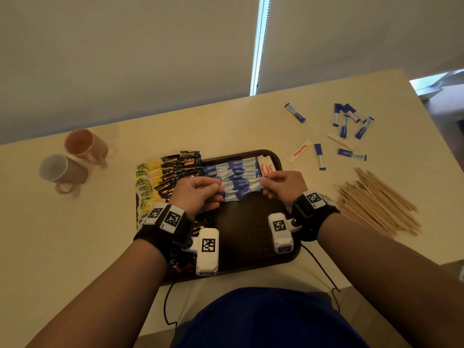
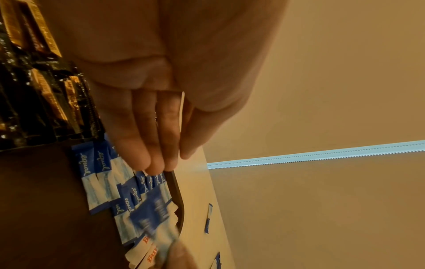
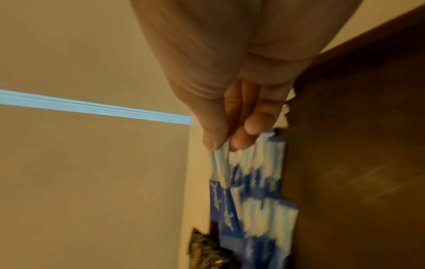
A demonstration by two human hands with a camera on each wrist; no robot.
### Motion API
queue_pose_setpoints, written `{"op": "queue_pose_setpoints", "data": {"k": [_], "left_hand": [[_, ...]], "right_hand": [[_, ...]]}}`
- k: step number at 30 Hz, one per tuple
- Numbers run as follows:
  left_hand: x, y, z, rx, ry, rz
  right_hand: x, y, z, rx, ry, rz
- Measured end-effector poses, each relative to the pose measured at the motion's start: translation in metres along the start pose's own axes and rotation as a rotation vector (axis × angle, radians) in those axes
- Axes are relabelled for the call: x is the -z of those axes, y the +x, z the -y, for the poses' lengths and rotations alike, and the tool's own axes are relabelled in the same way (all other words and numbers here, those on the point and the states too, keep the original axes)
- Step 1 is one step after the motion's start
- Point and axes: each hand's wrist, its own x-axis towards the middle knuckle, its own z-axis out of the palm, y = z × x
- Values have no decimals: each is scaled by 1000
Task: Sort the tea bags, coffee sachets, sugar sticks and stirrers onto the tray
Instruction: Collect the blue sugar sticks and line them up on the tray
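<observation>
A dark brown tray (image 1: 241,227) holds green and yellow tea bags (image 1: 144,187) at its left, then black coffee sachets (image 1: 180,167), then rows of blue sugar sticks (image 1: 236,172). My left hand (image 1: 218,189) and right hand (image 1: 262,183) meet over the near row, each at one end of the same few sticks. In the right wrist view, thumb and fingers of the right hand (image 3: 222,145) pinch blue and white sticks (image 3: 220,167). The left hand (image 2: 177,160) pinches a thin packet edge between thumb and nearly straight fingers, above the sugar sticks (image 2: 103,182).
Loose blue sugar sticks (image 1: 349,121) lie on the table at the far right, with a white red-lettered sachet (image 1: 298,151) nearer the tray. A pile of wooden stirrers (image 1: 376,199) sits right of the tray. Two mugs (image 1: 72,156) lie on their sides at the left.
</observation>
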Motion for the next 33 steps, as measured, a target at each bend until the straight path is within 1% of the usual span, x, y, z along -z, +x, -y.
{"op": "queue_pose_setpoints", "data": {"k": [3,6,9,13,15,17,19,21,25,33], "left_hand": [[3,0,2,-3,-12,-21],[4,0,4,-9,-4,-21],[4,0,3,-6,-7,-19],[4,0,0,20,-65,3],[3,0,-2,26,-91,10],[2,1,-3,27,-91,11],[1,1,-3,28,-85,15],[2,1,-3,29,-80,17],[6,0,-3,29,-83,13],[8,-2,-3,28,-82,3]], "right_hand": [[3,5,-24,-59,-170,-104],[-6,9,-38,-62,-307,-175],[-13,13,-43,28,-612,-189],[-12,10,-31,7,-788,-200],[-8,7,-26,39,-929,-177],[-8,4,-24,166,-1012,-118],[-13,3,-26,321,-1107,14],[-18,4,-30,401,-1210,117],[-23,9,-37,409,-1292,164],[-32,19,-34,459,-1258,201]]}}
